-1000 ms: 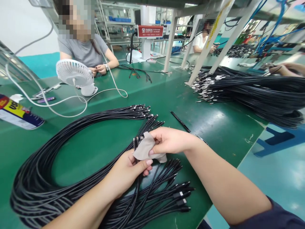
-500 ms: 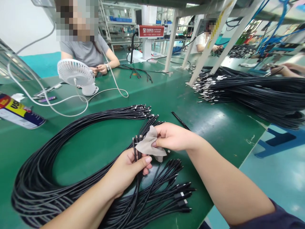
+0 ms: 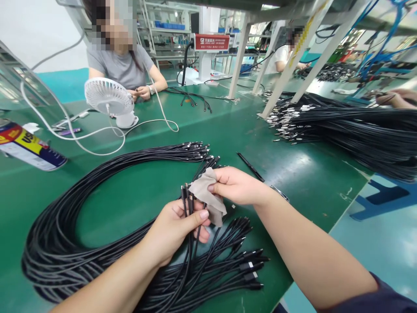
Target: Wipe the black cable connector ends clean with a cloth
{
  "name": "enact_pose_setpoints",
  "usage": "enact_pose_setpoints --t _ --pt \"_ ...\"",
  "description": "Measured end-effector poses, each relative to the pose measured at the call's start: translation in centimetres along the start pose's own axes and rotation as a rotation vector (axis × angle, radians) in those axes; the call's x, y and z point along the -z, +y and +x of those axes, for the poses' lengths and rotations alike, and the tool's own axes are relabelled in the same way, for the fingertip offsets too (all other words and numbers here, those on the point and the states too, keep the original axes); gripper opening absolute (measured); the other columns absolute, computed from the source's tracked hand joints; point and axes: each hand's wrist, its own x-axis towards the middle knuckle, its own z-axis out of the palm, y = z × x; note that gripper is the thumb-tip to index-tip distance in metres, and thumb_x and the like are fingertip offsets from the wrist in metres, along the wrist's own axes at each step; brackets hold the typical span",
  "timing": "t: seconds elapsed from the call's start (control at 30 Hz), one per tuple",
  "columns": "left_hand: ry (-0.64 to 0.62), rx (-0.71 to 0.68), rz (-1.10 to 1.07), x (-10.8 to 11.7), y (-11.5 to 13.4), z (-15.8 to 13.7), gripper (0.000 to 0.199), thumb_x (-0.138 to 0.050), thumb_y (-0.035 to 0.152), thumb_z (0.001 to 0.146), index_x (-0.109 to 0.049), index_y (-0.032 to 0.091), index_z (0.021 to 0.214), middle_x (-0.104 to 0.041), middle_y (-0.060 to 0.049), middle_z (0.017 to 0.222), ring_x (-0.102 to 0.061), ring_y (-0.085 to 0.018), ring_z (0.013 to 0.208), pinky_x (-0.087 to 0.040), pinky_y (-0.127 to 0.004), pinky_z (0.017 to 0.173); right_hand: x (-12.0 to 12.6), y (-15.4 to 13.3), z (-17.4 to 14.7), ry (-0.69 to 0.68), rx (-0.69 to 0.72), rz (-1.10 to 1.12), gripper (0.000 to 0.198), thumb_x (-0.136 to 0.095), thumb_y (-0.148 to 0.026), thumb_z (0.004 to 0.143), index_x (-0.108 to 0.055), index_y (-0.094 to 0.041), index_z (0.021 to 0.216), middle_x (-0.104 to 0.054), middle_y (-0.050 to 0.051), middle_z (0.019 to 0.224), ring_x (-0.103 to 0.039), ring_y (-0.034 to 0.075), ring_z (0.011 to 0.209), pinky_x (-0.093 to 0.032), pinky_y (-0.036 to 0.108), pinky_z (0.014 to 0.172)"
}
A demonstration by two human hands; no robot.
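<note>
Several black USB cables (image 3: 189, 204) stand with their plugs upward in my left hand (image 3: 177, 226), whose thumb and fingers are closed around them. My right hand (image 3: 236, 184) pinches a thin grey cloth (image 3: 208, 193) just to the right of those plugs. The cloth drapes in front of some cable ends and hides them. Beneath and around my hands lies a large looped bundle of black cables (image 3: 61, 226), its one set of plugs (image 3: 198, 150) beyond my hands and the other set (image 3: 250, 271) nearer to me.
A black pen (image 3: 250, 166) and tweezers (image 3: 280, 193) lie on the green table (image 3: 228, 130). At left are a spray can (image 3: 32, 145) and a white fan (image 3: 109, 98) with its cord. Another cable pile (image 3: 342, 124) lies at right. A co-worker (image 3: 125, 65) sits across.
The grey cloth has shifted slightly and hangs lower and flatter beside the plugs. My left hand keeps its hold. The view has turned a little, bringing the tweezers into sight.
</note>
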Motion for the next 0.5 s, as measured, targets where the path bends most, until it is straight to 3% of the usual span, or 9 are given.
enact_pose_setpoints --t 0.37,0.5 --pt "-0.058 -0.004 0.016 0.0 0.2 -0.1 0.030 -0.081 0.039 0.069 -0.065 0.013 0.067 -0.068 0.000 0.062 -0.057 -0.009 0.043 -0.045 -0.022 0.048 0.6 -0.3 -0.4 -0.016 0.025 -0.153 0.007 -0.050 -0.017 0.083 -0.056 -0.014 0.081 -0.056 -0.001 0.071 -0.052 0.011 0.065 -0.044 0.023 0.062" --pt "-0.045 -0.005 0.015 -0.3 0.4 -0.2 0.031 -0.081 0.040 0.068 -0.064 0.014 0.068 -0.063 0.003 0.057 -0.054 -0.008 0.042 -0.043 -0.021 0.046 1.2 0.0 -0.4 0.126 0.060 -0.069 0.010 -0.052 -0.023 0.085 -0.058 -0.014 0.086 -0.059 0.000 0.072 -0.053 0.011 0.061 -0.045 0.023 0.058"
